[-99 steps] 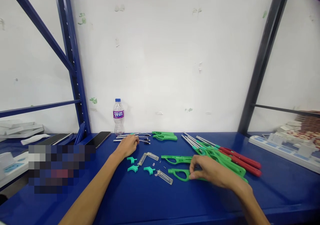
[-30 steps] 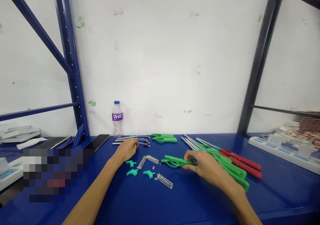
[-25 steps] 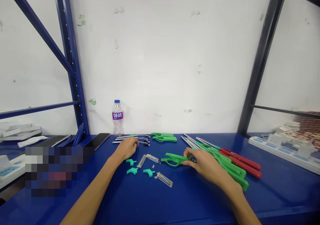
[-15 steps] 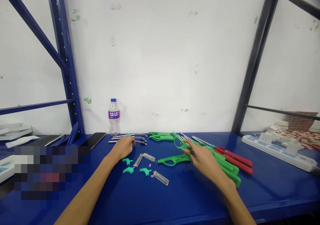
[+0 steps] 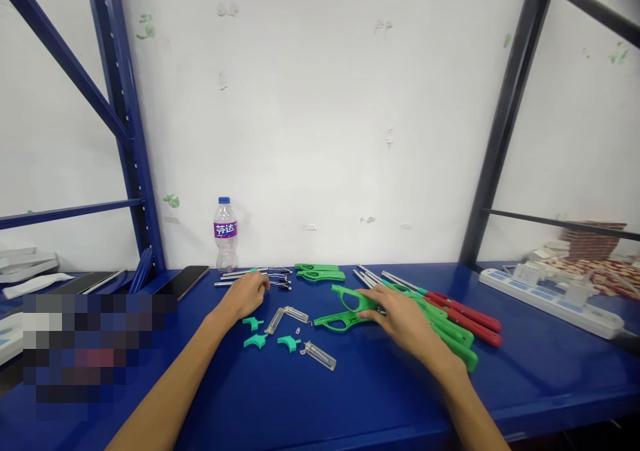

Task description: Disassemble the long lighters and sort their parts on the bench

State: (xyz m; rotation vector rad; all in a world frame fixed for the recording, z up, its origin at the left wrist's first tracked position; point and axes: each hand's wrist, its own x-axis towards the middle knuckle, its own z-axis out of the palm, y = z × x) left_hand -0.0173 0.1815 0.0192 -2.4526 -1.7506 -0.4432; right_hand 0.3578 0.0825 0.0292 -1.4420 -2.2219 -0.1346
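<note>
My right hand (image 5: 395,311) grips a green lighter shell half (image 5: 353,299) with a trigger loop. It hovers just over another green shell half (image 5: 337,321) on the blue table. My left hand (image 5: 247,294) rests loosely on the table, fingers bent and partly hidden, beside several metal lighter tubes (image 5: 233,276) with thin wires. In front of it lie teal triggers (image 5: 256,341), clear fuel tanks (image 5: 320,355) and tiny pale pieces (image 5: 298,331). Two more green shell pieces (image 5: 320,274) sit near the wall. Assembled-looking green lighters (image 5: 457,344) and red lighters (image 5: 473,321) lie right of my right hand.
A clear bottle (image 5: 225,237) with a purple label stands against the wall. Dark phone (image 5: 187,283) lies at left. White power strips (image 5: 550,304) flank the area. Blue rack posts (image 5: 135,137) rise at the left, dark ones (image 5: 493,144) at the right.
My right hand has lowered the green shell half and shifted it slightly left, closer over the other shell half. My left hand has stayed put. The view has shifted a little.
</note>
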